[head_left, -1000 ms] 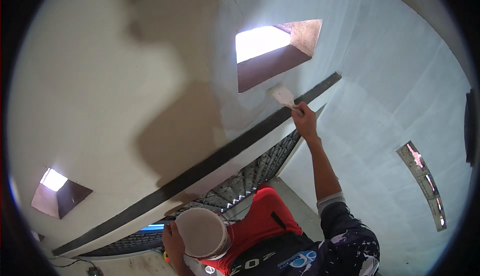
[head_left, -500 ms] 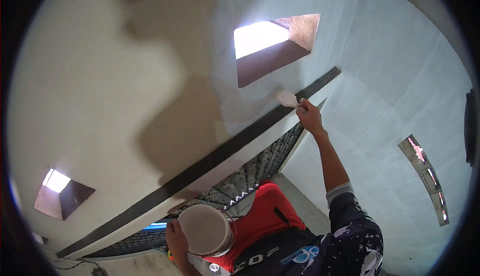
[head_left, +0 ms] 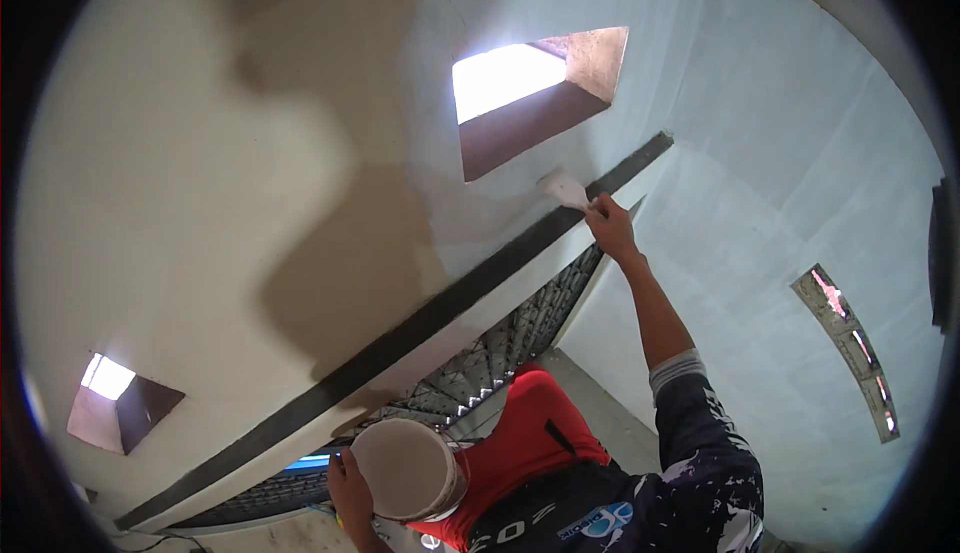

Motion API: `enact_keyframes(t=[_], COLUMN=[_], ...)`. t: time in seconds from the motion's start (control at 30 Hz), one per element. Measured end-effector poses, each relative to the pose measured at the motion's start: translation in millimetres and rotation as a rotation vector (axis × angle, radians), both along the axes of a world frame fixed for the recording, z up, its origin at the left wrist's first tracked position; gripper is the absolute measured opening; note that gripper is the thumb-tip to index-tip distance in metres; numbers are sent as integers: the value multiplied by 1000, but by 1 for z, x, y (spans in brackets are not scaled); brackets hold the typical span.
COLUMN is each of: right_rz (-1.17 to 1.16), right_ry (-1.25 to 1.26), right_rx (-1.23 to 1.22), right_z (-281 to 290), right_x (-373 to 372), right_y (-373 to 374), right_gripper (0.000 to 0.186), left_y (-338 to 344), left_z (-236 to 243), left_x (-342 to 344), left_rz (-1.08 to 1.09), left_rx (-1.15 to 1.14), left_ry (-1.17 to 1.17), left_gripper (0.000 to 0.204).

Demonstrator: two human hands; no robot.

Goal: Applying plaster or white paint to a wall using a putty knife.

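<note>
My right hand (head_left: 613, 229) is closed round the handle of a paintbrush (head_left: 566, 189), a wide one smeared with white paint. Its bristles rest at the wall (head_left: 500, 208), just above a dark grey ledge (head_left: 440, 321) and below a window opening (head_left: 540, 128). At the lower middle, my left hand (head_left: 350, 493) grips the rim of a white bucket (head_left: 405, 468) with its mouth tilted toward me. The inside looks pale; how much paint it holds I cannot tell.
Below the ledge, a dark lattice (head_left: 470, 378) shows through a gap. A smaller window opening (head_left: 125, 403) is at the left. A narrow slotted opening (head_left: 848, 353) pierces the right-hand wall (head_left: 760, 203). A cable (head_left: 165, 538) lies at the lower left.
The brush and my right hand have shifted slightly left along the wall. The view has also moved a little. My left hand keeps its hold on the bucket.
</note>
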State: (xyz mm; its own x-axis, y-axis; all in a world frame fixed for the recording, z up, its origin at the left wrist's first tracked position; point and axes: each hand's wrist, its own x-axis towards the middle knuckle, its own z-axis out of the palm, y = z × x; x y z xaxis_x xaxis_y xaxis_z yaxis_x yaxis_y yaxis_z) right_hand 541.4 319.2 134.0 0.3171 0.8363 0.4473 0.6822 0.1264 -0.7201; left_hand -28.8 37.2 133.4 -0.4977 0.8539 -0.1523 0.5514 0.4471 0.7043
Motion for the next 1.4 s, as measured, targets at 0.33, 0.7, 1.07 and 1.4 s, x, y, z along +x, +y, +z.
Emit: enact_keyframes(t=[0.33,0.7,1.07,1.4], right_rz=[-88,-24,239,412], right_ry=[-196,-203,280,583], right_rx=[-185,-10,-185,-286], right_z=[48,83,12,35], right_x=[-7,-11,-50,-153], right_y=[-16,2,-98,-110], right_gripper=[27,29,13,13], left_y=[-1,-2,1,8], left_z=[20,9,21,20], left_x=[9,4,9,8], left_rz=[15,11,16,11], left_rx=[-15,59,20,-63], left_ry=[-13,-29,-11,28], left_gripper=[51,41,44,43])
